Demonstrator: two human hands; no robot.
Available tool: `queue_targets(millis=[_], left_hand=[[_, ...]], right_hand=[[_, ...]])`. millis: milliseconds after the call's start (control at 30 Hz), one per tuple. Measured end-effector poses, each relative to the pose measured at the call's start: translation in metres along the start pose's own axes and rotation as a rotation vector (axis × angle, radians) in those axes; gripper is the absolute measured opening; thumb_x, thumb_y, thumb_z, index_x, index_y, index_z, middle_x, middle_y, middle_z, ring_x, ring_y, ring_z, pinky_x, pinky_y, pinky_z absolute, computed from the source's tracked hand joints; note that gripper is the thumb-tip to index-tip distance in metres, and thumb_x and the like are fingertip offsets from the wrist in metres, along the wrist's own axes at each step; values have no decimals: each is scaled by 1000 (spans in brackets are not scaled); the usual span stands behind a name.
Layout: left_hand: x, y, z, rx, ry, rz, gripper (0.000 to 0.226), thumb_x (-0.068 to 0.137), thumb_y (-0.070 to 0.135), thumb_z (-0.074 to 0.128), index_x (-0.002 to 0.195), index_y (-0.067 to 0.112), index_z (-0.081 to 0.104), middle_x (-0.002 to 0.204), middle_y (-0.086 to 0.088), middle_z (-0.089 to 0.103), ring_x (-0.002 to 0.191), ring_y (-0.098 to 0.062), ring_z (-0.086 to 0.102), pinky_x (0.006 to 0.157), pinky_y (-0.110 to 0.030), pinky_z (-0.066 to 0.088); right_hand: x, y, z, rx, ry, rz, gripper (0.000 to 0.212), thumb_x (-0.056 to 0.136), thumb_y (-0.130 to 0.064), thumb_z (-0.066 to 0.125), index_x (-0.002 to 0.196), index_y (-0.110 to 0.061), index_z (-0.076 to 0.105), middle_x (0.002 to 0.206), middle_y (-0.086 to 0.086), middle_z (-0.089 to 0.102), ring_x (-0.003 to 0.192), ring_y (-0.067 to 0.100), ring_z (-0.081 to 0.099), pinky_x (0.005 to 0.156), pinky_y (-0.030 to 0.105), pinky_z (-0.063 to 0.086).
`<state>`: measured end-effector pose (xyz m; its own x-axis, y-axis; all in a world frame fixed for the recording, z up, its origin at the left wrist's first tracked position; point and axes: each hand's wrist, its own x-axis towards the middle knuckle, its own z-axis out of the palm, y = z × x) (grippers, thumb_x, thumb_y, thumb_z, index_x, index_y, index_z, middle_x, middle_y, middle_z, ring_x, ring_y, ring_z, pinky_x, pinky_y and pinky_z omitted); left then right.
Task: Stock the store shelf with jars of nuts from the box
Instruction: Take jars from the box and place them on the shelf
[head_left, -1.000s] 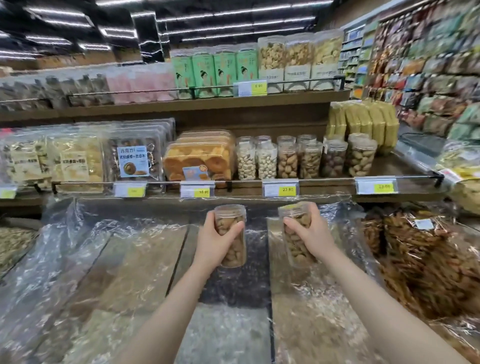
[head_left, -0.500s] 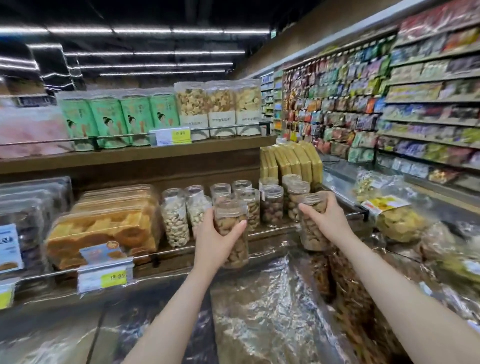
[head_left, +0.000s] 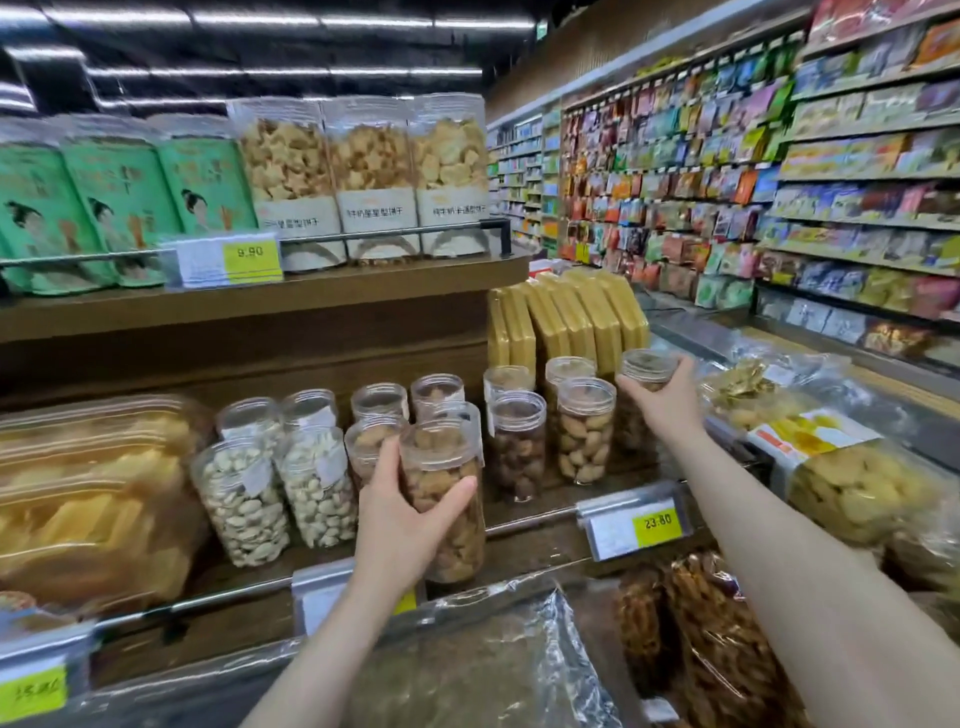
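Head view: each of the two hands carries one clear jar of nuts toward the middle shelf (head_left: 519, 525). The left hand (head_left: 402, 514) is wrapped around its jar (head_left: 447, 499), thumb on the right side and fingers behind, holding it upright in front of the row of pale and brown nut jars (head_left: 291, 483); probably it waits for a free spot there. The right hand (head_left: 667, 397) is stretched further, clasped around a second jar (head_left: 644, 374) at the right end of the row, just beside a jar with larger nuts (head_left: 584, 431) and in front of the yellow packs (head_left: 566, 317). That end seems to be the gap being filled, and this jar looks close to set down. The box is not in view.

The shelf is dark wood with a metal front rail and yellow price tags (head_left: 657, 522). Above stand green tins (head_left: 119, 208) and biscuit tubs (head_left: 374, 176). Below, plastic-covered bins (head_left: 483, 670) hold loose snacks. To the right, an aisle of bright packets (head_left: 779, 171) runs back under strip lights.
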<state>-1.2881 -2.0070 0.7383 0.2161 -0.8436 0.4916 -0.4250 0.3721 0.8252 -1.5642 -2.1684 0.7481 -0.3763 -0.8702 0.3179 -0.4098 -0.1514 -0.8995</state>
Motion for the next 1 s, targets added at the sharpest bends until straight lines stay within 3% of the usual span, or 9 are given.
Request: queue_targets(millis=[100, 233, 400, 500, 733, 800, 867, 933, 1000], left_hand=[[3, -3, 2, -12, -1, 10, 50, 72, 17, 78, 108, 36, 48, 99, 25, 60, 89, 20, 56, 75, 3, 39], [2, 0, 4, -59, 20, -11, 40, 75, 16, 76, 96, 37, 51, 95, 22, 64, 87, 16, 59, 74, 0, 41], [-11, 21, 5, -187, -24, -89, 35, 78, 30, 74, 106, 34, 55, 104, 15, 66, 97, 4, 60, 88, -21, 48], [-17, 38, 9, -284, -90, -204, 48, 81, 37, 70, 123, 29, 50, 117, 11, 62, 110, -6, 57, 100, -36, 47], [-35, 76, 3, -453, -184, -267, 58, 82, 47, 63, 133, 26, 43, 128, 7, 58, 119, -9, 53, 107, -38, 39], [-32, 81, -3, -595, -254, -284, 49, 89, 59, 46, 125, 28, 59, 130, 5, 59, 122, -9, 53, 109, -37, 37], [-26, 83, -9, -658, -295, -296, 56, 98, 53, 20, 106, 30, 71, 123, 4, 64, 118, -8, 55, 106, -30, 39], [-19, 79, -9, -613, -349, -290, 66, 94, 63, 16, 136, 24, 50, 145, -1, 46, 133, -10, 40, 116, -33, 26], [-11, 74, -6, -473, -441, -249, 80, 87, 72, 15, 147, 22, 30, 152, 5, 34, 138, -4, 31, 118, -28, 20]], right_hand=[[5, 9, 6, -16, -67, 9, 73, 75, -29, 76, 130, -6, 33, 127, 13, 52, 116, 26, 51, 91, 29, 36], [1, -3, -8, -21, -81, 5, 88, 77, -38, 73, 143, -8, 23, 145, 13, 38, 131, 27, 39, 106, 38, 32], [-63, -55, -37, 165, 102, -113, 59, 92, -34, 53, 143, -16, 27, 144, 6, 37, 132, 20, 36, 99, 29, 30], [-122, -79, -29, 234, -29, -175, 51, 95, -34, 45, 143, -21, 29, 146, 2, 37, 133, 15, 35, 107, 33, 29], [-210, -104, 16, 293, -373, -284, 53, 95, -46, 27, 145, -29, 24, 151, -9, 27, 141, 5, 21, 117, 29, 15], [-216, -105, 19, 341, -419, -260, 51, 94, -49, 26, 143, -34, 24, 148, -16, 29, 138, -1, 23, 117, 28, 16], [-219, -105, 18, 378, -466, -230, 52, 92, -51, 35, 140, -34, 27, 141, -19, 37, 131, -6, 32, 113, 22, 23], [-218, -102, 14, 380, -486, -229, 48, 91, -43, 47, 135, -33, 31, 128, -25, 46, 116, -21, 40, 100, 7, 30], [-211, -100, 11, 338, -449, -242, 36, 94, -30, 51, 125, -38, 35, 117, -32, 46, 102, -29, 42, 87, -2, 31]])
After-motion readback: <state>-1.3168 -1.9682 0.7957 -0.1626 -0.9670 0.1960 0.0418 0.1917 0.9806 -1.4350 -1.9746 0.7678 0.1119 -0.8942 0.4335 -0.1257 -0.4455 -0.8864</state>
